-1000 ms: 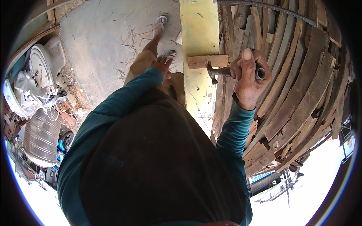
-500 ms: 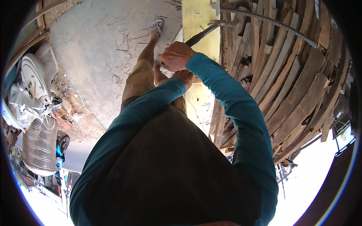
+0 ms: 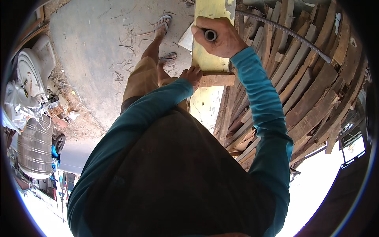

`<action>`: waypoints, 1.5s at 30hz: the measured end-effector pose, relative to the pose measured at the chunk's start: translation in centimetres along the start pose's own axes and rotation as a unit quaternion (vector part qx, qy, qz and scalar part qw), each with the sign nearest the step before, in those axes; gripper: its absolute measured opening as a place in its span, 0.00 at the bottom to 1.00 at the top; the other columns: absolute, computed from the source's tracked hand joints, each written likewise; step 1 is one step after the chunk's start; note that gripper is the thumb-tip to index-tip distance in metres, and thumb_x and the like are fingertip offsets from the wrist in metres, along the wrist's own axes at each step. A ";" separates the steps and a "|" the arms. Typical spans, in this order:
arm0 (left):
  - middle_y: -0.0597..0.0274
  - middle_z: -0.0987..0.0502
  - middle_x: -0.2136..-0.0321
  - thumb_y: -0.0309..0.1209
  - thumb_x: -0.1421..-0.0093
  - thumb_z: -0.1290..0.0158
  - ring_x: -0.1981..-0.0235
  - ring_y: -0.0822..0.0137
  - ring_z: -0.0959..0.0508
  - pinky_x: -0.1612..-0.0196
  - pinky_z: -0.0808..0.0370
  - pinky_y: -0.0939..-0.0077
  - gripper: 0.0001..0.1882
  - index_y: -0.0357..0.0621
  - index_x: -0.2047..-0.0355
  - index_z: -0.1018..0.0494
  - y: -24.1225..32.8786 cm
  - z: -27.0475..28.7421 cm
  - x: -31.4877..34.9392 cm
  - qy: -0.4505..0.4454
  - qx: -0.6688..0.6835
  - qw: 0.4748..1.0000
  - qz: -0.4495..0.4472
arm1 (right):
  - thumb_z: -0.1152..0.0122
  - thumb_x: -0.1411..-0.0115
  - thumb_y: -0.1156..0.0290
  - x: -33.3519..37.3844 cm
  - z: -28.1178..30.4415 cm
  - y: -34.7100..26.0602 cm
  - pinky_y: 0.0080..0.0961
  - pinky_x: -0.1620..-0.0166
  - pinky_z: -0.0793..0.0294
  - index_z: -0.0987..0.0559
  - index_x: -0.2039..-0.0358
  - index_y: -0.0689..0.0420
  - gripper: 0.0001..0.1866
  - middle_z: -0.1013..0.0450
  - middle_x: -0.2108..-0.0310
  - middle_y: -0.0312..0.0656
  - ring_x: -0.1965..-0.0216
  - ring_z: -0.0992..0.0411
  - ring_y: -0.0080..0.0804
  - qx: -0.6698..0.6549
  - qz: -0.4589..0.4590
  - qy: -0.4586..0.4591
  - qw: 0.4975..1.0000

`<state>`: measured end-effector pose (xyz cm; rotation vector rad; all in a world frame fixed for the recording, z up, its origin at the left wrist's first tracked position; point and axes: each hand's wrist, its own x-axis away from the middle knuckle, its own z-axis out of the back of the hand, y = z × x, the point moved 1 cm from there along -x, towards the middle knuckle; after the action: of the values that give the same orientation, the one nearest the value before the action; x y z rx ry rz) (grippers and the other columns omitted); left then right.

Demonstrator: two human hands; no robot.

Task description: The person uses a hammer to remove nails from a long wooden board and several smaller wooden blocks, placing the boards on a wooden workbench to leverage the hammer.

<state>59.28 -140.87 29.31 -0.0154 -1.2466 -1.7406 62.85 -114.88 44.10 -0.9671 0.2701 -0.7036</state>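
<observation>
Over a yellow plank [image 3: 211, 63], the right hand [image 3: 224, 38], hammer [image 3: 210, 35] clamped, has uncovered the block [image 3: 218, 80]; left hand [image 3: 192, 76] at left edge, grip unclear.

Probably an outdoor work yard, judging by stacked timber [image 3: 312, 96].

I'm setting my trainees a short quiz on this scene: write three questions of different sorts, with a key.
1. Which hand grips the round-ended handle?
2. True or false: the wood block lies across the yellow board.
3. Choose one: the planks are piled on which side of the board as pictured? A) left B) right

Key:
1. The right hand.
2. True.
3. B.
</observation>
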 end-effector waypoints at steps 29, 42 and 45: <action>0.56 0.38 0.40 0.34 0.40 0.50 0.37 0.57 0.37 0.42 0.31 0.48 0.23 0.44 0.45 0.33 0.7 -0.4 0.9 0.032 -0.007 0.999 0.024 | 0.39 0.44 0.59 2.7 -4.7 3.1 0.39 0.76 0.26 0.24 0.70 0.51 0.10 0.27 0.85 0.42 0.82 0.26 0.43 0.172 0.018 -0.286 0.943; 0.54 0.39 0.40 0.37 0.44 0.44 0.36 0.55 0.38 0.41 0.33 0.45 0.29 0.43 0.43 0.34 1.0 1.2 0.4 -0.010 0.026 0.998 0.051 | 0.35 0.41 0.65 0.1 0.0 1.0 0.30 0.79 0.36 0.28 0.77 0.57 0.13 0.34 0.86 0.38 0.85 0.35 0.32 -0.069 -0.020 -0.080 0.994; 0.53 0.39 0.40 0.38 0.47 0.41 0.37 0.53 0.38 0.41 0.34 0.43 0.33 0.42 0.42 0.35 1.3 1.3 0.8 -0.013 0.015 0.999 0.031 | 0.37 0.37 0.65 -0.3 3.0 2.6 0.22 0.79 0.45 0.30 0.78 0.59 0.17 0.41 0.86 0.32 0.82 0.46 0.18 -0.106 -0.062 -0.025 0.992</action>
<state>59.12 -140.47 31.21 -0.0581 -1.2778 -1.6734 65.28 -111.76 43.58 -1.2103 0.2447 -0.7731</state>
